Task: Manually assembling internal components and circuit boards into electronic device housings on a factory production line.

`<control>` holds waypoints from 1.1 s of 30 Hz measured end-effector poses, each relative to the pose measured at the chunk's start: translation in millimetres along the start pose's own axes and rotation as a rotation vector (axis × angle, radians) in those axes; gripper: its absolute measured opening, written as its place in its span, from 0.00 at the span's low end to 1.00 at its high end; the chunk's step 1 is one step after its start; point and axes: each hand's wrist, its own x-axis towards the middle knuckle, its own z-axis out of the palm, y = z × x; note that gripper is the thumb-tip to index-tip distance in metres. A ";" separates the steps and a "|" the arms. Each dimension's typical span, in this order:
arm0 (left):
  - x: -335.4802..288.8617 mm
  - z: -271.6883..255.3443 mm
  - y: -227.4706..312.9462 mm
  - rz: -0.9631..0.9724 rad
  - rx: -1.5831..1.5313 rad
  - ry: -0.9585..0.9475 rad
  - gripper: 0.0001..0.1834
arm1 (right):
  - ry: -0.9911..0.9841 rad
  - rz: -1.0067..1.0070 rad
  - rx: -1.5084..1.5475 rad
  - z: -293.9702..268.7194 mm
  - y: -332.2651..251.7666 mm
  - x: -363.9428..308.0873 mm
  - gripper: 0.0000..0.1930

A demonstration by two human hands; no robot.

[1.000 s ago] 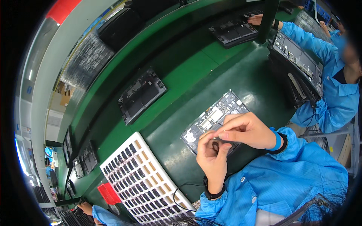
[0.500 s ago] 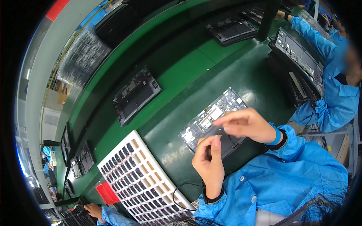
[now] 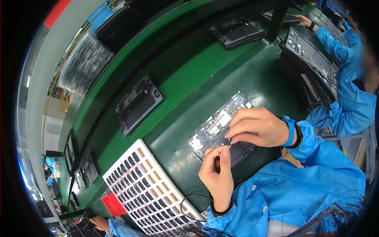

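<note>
Green bench point(image 3: 173, 122) spreads under our left fingers point(image 3: 225, 157) and right fingers point(image 3: 245, 125), pinching a tiny part point(image 3: 229, 141), blocking some laptop point(image 3: 198, 143); tray point(image 3: 139, 143) leftward

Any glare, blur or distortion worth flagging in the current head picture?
Head view throughout: pale glare on the green tabletop beside the open laptop base; fisheye bending of the pale beam at left, with black corners; a blurred patch over the co-worker's head at right; the piece between the left grip and right grip is too small to identify.
</note>
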 end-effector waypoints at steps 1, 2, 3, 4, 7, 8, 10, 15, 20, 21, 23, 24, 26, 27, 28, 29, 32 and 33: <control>0.0 -0.1 -0.1 0.011 0.001 -0.003 0.10 | 0.001 -0.001 0.000 -1.7 0.7 1.5 0.12; 0.0 -0.3 0.1 0.021 0.001 -0.006 0.10 | -0.022 -0.028 -0.005 -3.5 1.1 3.2 0.11; -0.5 -0.6 0.7 0.022 0.002 -0.006 0.10 | -0.046 -0.053 -0.010 -4.3 1.6 3.4 0.10; -1.0 -0.9 2.3 -0.008 0.009 -0.016 0.10 | -0.045 -0.054 -0.010 -3.6 3.0 2.9 0.10; 0.4 2.3 2.5 -0.040 -0.008 -0.021 0.08 | -0.051 -0.034 -0.008 -0.6 5.3 -0.1 0.06; 1.4 4.1 2.0 -0.041 -0.034 -0.017 0.07 | -0.080 0.047 0.006 0.5 4.1 -2.0 0.06; 1.8 6.0 0.5 -0.019 0.017 -0.011 0.06 | -0.111 0.127 0.026 3.1 4.1 -5.9 0.07; 5.8 2.9 -18.2 0.208 0.241 0.005 0.06 | -0.220 0.390 0.392 15.6 13.5 -18.2 0.11; 10.3 3.5 -24.9 0.166 0.229 0.059 0.03 | -0.279 0.585 0.560 23.5 20.9 -18.4 0.13; 11.2 2.5 -26.5 0.159 0.231 0.066 0.03 | -0.290 0.586 0.537 24.2 24.4 -15.7 0.12; 13.9 -1.3 -29.7 0.100 0.237 0.111 0.04 | -0.143 0.488 0.276 25.7 37.0 -4.3 0.12; 17.9 -1.1 -36.6 0.124 0.218 0.135 0.05 | -0.064 0.418 0.000 28.0 46.9 0.6 0.12; 20.2 -4.3 -38.6 0.084 0.216 0.138 0.07 | 0.017 0.355 -0.271 35.8 64.6 5.5 0.13; 20.0 -8.1 -39.1 0.051 0.215 0.145 0.09 | 0.010 0.312 -0.362 43.6 75.9 6.5 0.12; 20.3 -9.8 -41.5 0.041 0.208 0.133 0.11 | 0.006 0.269 -0.459 47.0 85.2 5.9 0.12; 20.3 -8.7 -40.8 0.033 0.211 0.129 0.11 | 0.004 0.278 -0.456 48.2 92.4 4.8 0.12; 23.3 -2.5 -38.4 0.000 0.128 0.145 0.11 | -0.097 0.304 -0.358 49.1 103.3 6.9 0.06; 23.7 -1.8 -38.4 -0.011 0.117 0.155 0.11 | -0.101 0.306 -0.349 48.1 104.7 7.7 0.06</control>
